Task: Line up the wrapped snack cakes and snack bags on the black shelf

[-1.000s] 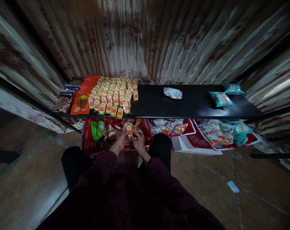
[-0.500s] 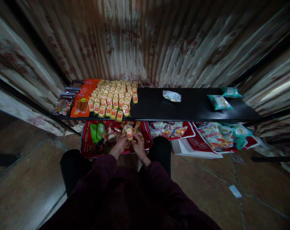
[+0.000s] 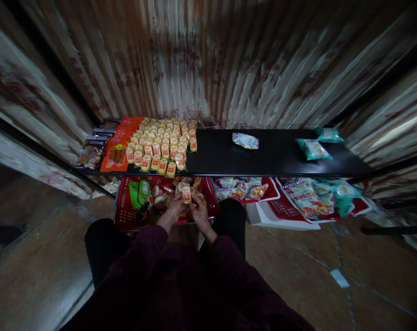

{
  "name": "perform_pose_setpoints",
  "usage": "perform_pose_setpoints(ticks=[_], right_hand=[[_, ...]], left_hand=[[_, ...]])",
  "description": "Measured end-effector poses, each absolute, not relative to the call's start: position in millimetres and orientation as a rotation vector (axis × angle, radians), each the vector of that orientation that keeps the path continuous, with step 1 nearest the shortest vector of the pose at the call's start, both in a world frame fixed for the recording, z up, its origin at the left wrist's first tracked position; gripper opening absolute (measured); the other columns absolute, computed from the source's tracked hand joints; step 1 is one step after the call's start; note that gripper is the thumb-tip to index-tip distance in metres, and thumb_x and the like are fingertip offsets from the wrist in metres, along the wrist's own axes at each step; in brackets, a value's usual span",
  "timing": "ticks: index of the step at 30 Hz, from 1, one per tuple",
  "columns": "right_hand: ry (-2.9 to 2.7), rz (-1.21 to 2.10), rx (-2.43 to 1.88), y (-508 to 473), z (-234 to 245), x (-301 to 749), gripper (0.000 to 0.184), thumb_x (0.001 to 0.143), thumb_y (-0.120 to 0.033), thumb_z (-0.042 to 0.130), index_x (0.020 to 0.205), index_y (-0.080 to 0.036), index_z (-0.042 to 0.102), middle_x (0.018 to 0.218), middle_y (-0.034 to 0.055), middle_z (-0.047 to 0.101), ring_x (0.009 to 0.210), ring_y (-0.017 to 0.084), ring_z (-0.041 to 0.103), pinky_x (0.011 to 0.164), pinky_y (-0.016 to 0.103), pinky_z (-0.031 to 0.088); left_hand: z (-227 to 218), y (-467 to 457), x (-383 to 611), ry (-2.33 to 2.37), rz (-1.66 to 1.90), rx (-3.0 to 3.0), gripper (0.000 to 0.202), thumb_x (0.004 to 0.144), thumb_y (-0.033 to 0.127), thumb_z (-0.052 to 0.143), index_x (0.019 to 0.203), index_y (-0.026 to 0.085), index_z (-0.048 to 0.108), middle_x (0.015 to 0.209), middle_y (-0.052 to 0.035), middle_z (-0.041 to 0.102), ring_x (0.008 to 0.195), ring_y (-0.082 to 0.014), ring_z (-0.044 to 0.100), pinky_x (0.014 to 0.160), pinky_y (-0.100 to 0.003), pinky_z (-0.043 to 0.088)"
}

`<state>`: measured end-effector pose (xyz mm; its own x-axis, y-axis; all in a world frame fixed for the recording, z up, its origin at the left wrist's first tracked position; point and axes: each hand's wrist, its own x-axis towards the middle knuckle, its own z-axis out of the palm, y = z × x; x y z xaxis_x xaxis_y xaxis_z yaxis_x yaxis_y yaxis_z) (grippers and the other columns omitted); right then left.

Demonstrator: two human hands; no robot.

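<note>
- Left hand (image 3: 174, 209) — grip closed to a pinch, holding the left side of a small yellow snack pack (image 3: 186, 193).
- Right hand (image 3: 200, 213) — grip also nearly closed, fingertips on the right edge of the same pack.
- Pack is held upright between the two hands, red-and-white label facing the wearer, above the near red basket (image 3: 125, 216).
- That basket sits between the wearer's knees, below the front edge of the black shelf (image 3: 225, 161). In it: green packets (image 3: 138, 193) at left, a jumble of pale wrapped snacks near the hands; items under the hands partly hidden.
- Shelf, left end: dark packets (image 3: 92, 149), then an orange packet (image 3: 118, 149), then tight rows of yellow packs (image 3: 160, 142) matching the held one. Front ones sit close to the shelf edge.
- Shelf, middle: one white packet (image 3: 245, 140) lying alone.
- Shelf, right: two teal packets (image 3: 313, 149), one behind the other.
- Two more red baskets (image 3: 279, 207) to the right, below the shelf, loaded with striped packets (image 3: 307, 197); rightmost has teal ones too.
- White slip (image 3: 340, 278) on the floor (image 3: 287, 285), lower right.
- Patterned curtain (image 3: 201, 69) behind the shelf.
</note>
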<state>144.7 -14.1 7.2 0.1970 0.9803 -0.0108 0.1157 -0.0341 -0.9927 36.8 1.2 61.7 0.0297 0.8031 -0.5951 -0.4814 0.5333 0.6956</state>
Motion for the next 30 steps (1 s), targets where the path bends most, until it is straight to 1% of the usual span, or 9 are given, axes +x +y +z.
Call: perform_pose_setpoints(ticks=[2,4,8,11,14,18,21,25,30], right_hand=[[-1.145,0.979,-1.409,-14,7,145,0.041,0.073,-0.026,0.052,0.11,-0.016,0.063,0.113,0.0114,0.065,0.103,0.023,0.061,0.09,0.038,0.051],[-1.16,0.918,-1.415,-13,8,146,0.041,0.073,-0.024,0.05,0.111,-0.016,0.062,0.114,0.0115,0.065,0.104,0.023,0.061,0.089,0.039,0.051],[-1.213,0.797,-1.41,-12,15,149,0.04,0.074,-0.021,0.048,0.112,-0.018,0.062,0.115,0.0099,0.065,0.109,0.023,0.058,0.096,0.041,0.046],[-1.232,0.759,-1.404,-10,24,151,0.038,0.076,-0.021,0.048,0.111,-0.019,0.062,0.115,0.0106,0.064,0.111,0.023,0.057,0.095,0.042,0.047],[-1.242,0.728,-1.395,-7,35,153,0.039,0.077,-0.021,0.047,0.113,-0.017,0.061,0.116,0.012,0.063,0.106,0.022,0.059,0.091,0.04,0.049],[-1.252,0.68,-1.404,-2,48,155,0.039,0.078,-0.02,0.046,0.115,-0.018,0.06,0.117,0.0115,0.062,0.105,0.021,0.059,0.091,0.038,0.049],[-1.256,0.661,-1.411,6,57,157,0.039,0.079,-0.02,0.045,0.115,-0.017,0.059,0.117,0.0116,0.062,0.104,0.02,0.059,0.091,0.037,0.049],[-1.28,0.631,-1.404,19,67,160,0.039,0.079,-0.019,0.045,0.116,-0.017,0.059,0.117,0.0119,0.062,0.103,0.02,0.06,0.092,0.038,0.047],[-1.291,0.623,-1.403,33,76,162,0.039,0.079,-0.019,0.045,0.116,-0.016,0.059,0.115,0.012,0.063,0.102,0.021,0.059,0.09,0.037,0.048]], left_hand=[[64,2,39,1.186,1.032,0.383,0.021,0.069,0.011,0.067,0.089,0.018,0.065,0.087,-0.0044,0.068,0.071,-0.0104,0.061,0.062,-0.018,0.046],[69,2,41,1.202,1.047,0.439,0.025,0.068,0.014,0.069,0.092,0.018,0.065,0.092,-0.0046,0.068,0.072,-0.0106,0.061,0.063,-0.02,0.047],[77,3,46,1.202,1.061,0.518,0.032,0.067,0.017,0.07,0.098,0.019,0.066,0.106,-0.0065,0.067,0.081,-0.0126,0.062,0.069,-0.023,0.049],[78,8,51,1.231,1.073,0.542,0.03,0.07,0.016,0.067,0.099,0.017,0.065,0.11,-0.008,0.066,0.085,-0.0131,0.062,0.072,-0.023,0.049],[77,15,56,1.285,1.106,0.597,0.027,0.072,0.014,0.063,0.099,0.015,0.063,0.109,-0.0097,0.066,0.088,-0.0142,0.063,0.072,-0.024,0.05],[77,25,61,1.331,1.15,0.746,0.021,0.076,0.012,0.057,0.097,0.015,0.059,0.105,-0.0103,0.065,0.09,-0.0152,0.063,0.073,-0.026,0.051],[79,34,63,1.398,1.182,0.906,0.02,0.076,0.011,0.056,0.095,0.014,0.058,0.101,-0.0097,0.066,0.091,-0.0149,0.063,0.079,-0.029,0.051],[79,48,65,1.476,1.198,1.127,0.019,0.076,0.012,0.056,0.094,0.015,0.061,0.096,-0.0082,0.067,0.088,-0.0143,0.062,0.087,-0.032,0.048],[80,63,71,1.504,1.193,1.188,0.024,0.077,0.015,0.056,0.1,0.015,0.062,0.096,-0.0083,0.068,0.085,-0.014,0.063,0.083,-0.029,0.049]])
